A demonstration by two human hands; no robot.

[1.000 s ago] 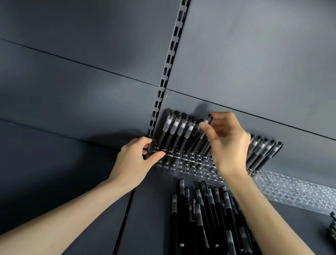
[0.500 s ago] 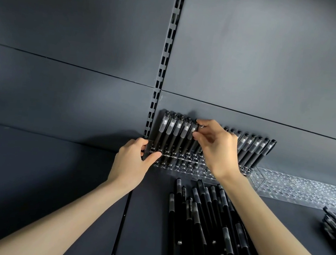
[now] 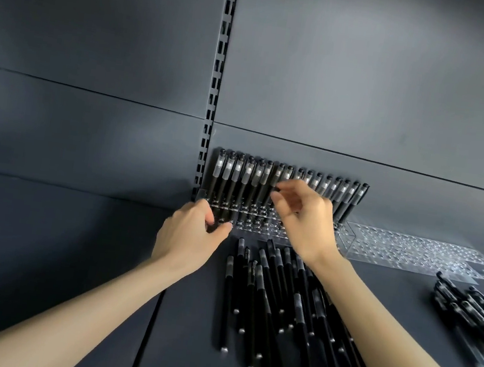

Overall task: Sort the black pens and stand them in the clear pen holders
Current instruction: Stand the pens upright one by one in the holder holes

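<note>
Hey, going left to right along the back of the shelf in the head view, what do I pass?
From the left: slotted rail → filled holder → empty holder. The left hand and right hand overlap these, so they are left out.

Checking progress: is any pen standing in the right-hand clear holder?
No, the right-hand clear holder shows only bare holes; standing pens all sit in the left holder.

Dark shelf (image 3: 71, 253) bears two clear pen holders (image 3: 410, 251) and loose black pens (image 3: 265, 303).
</note>
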